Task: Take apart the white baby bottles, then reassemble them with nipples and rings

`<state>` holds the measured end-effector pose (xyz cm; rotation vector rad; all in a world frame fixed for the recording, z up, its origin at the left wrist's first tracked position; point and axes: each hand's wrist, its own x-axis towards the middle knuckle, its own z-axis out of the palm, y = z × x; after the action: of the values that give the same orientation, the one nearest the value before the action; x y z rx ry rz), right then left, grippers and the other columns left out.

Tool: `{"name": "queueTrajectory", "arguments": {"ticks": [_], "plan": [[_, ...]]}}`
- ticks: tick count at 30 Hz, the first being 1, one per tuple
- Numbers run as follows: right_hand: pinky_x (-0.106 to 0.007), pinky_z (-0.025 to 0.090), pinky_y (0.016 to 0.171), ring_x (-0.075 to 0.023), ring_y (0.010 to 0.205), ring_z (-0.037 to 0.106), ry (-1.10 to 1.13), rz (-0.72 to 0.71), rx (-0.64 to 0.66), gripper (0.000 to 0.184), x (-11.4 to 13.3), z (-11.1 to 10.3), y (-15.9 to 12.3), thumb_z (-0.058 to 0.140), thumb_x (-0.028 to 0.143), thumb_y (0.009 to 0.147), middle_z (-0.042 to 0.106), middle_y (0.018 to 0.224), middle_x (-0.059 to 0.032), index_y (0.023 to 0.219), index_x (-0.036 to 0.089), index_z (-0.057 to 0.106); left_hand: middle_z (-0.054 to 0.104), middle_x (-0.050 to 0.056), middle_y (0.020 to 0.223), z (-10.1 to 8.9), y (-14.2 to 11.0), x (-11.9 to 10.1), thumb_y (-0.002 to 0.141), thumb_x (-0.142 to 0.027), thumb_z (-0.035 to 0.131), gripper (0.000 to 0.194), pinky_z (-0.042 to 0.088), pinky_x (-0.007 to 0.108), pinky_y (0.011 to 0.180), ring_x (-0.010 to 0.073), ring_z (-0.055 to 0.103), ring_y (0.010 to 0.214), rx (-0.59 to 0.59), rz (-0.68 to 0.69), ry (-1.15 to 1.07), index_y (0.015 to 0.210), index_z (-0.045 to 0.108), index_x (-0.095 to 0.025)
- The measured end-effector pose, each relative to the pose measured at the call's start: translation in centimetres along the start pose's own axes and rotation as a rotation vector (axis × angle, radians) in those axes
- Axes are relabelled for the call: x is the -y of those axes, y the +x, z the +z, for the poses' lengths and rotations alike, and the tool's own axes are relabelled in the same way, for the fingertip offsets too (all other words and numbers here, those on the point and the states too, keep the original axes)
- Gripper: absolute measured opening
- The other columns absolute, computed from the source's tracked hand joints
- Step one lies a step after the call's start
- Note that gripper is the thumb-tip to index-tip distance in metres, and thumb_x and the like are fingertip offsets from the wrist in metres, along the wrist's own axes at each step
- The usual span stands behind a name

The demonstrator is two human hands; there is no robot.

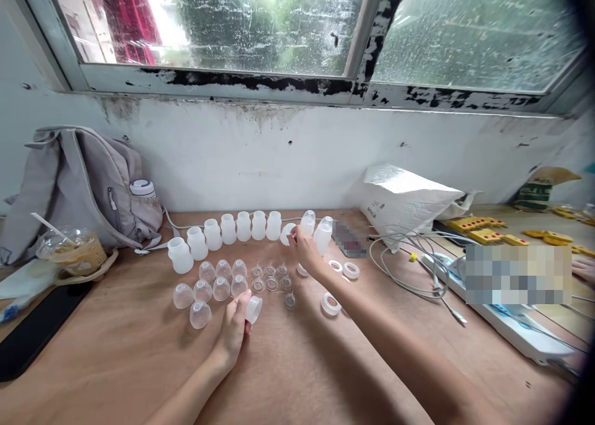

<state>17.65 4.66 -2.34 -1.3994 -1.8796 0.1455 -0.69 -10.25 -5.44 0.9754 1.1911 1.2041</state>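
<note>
My left hand (235, 326) is closed around a clear dome cap (253, 310), tilted on its side just above the table. My right hand (305, 249) reaches to the back, its fingers pinched on a translucent white baby bottle (287, 233) that appears tilted; the hand hides part of it. Left of that runs a curved row of open bottle bodies (227, 229). Two capped bottles (322, 235) stand just beyond my right hand. Several dome caps (202, 290) lie in front of the row, with clear silicone nipples (271, 282) beside them. White collar rings (330, 304) lie near my right forearm.
At the left are a grey backpack (88, 177), an iced drink cup (74, 251) and a black phone (41, 329). A white bag (404, 196), coiled cables (409, 270) and a power strip (520, 332) occupy the right. Another person's hand (583, 269) shows at the right edge.
</note>
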Motion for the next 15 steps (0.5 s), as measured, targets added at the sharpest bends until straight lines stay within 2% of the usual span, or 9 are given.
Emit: {"name": "queueTrajectory", "arguments": {"ticks": [3,5,6,8,10,13,15], "plan": [[-0.029,0.041,0.058,-0.0177,0.061,0.053,0.008,-0.033,-0.053,0.012,0.6,-1.6,-2.7,0.042,0.027,0.087,0.054,0.071,-0.0031,0.088,0.019,0.05,0.029,-0.008,0.04,0.0,-0.1,0.0,0.08,-0.052,0.042,0.044,0.023,0.019,0.039,0.0067,0.027,0.037,0.004,-0.021,-0.01,0.051,0.033,-0.019],[-0.028,0.042,0.059,-0.0154,0.062,0.053,0.017,-0.038,-0.109,0.014,1.0,-2.9,-4.4,0.041,0.029,0.088,0.053,0.081,-0.0046,0.088,0.019,0.051,0.028,-0.008,0.04,0.0,-0.2,-0.1,0.079,-0.05,0.042,0.045,0.022,0.019,0.039,0.0064,0.027,0.036,0.002,-0.034,-0.012,0.05,0.031,-0.019],[-0.029,0.043,0.061,-0.0157,0.067,0.054,0.028,-0.05,-0.153,0.013,1.1,-3.6,-5.2,0.043,0.03,0.087,0.051,0.087,-0.0056,0.088,0.02,0.052,0.028,-0.008,0.039,0.1,-0.3,-0.1,0.079,-0.05,0.043,0.045,0.022,0.019,0.038,0.0063,0.027,0.036,-0.001,-0.04,-0.014,0.049,0.031,-0.019],[-0.032,0.045,0.07,-0.0195,0.084,0.055,0.085,-0.121,-0.334,0.008,1.4,-4.8,-6.5,0.051,0.029,0.083,0.049,0.097,-0.0081,0.084,0.021,0.053,0.028,-0.008,0.039,0.2,-0.3,-0.2,0.079,-0.049,0.043,0.044,0.022,0.019,0.038,0.0063,0.028,0.036,-0.013,-0.04,-0.02,0.048,0.032,-0.019],[-0.037,0.044,0.079,-0.0231,0.1,0.052,0.19,-0.145,-0.408,0.006,1.8,-5.6,-7.5,0.053,0.026,0.082,0.05,0.107,-0.0103,0.083,0.021,0.049,0.029,-0.008,0.039,0.2,-0.3,-0.3,0.078,-0.048,0.044,0.043,0.023,0.019,0.038,0.0065,0.029,0.036,-0.022,-0.034,-0.025,0.049,0.034,-0.019],[-0.038,0.047,0.077,-0.0228,0.1,0.056,0.464,-0.082,-0.35,0.006,2.4,-6.1,-9.0,0.046,0.024,0.086,0.053,0.11,-0.012,0.089,0.022,0.041,0.033,-0.007,0.04,0.3,-0.3,-0.2,0.078,-0.047,0.045,0.042,0.024,0.019,0.038,0.0067,0.03,0.036,-0.048,-0.037,-0.036,0.049,0.035,-0.019],[-0.037,0.049,0.074,-0.0221,0.098,0.058,0.569,-0.046,-0.288,0.008,2.9,-5.8,-10.2,0.045,0.023,0.087,0.055,0.107,-0.0115,0.093,0.023,0.04,0.034,-0.007,0.04,0.2,-0.2,-0.1,0.078,-0.046,0.045,0.041,0.024,0.019,0.037,0.0067,0.03,0.036,-0.063,-0.047,-0.036,0.049,0.036,-0.019]]}}
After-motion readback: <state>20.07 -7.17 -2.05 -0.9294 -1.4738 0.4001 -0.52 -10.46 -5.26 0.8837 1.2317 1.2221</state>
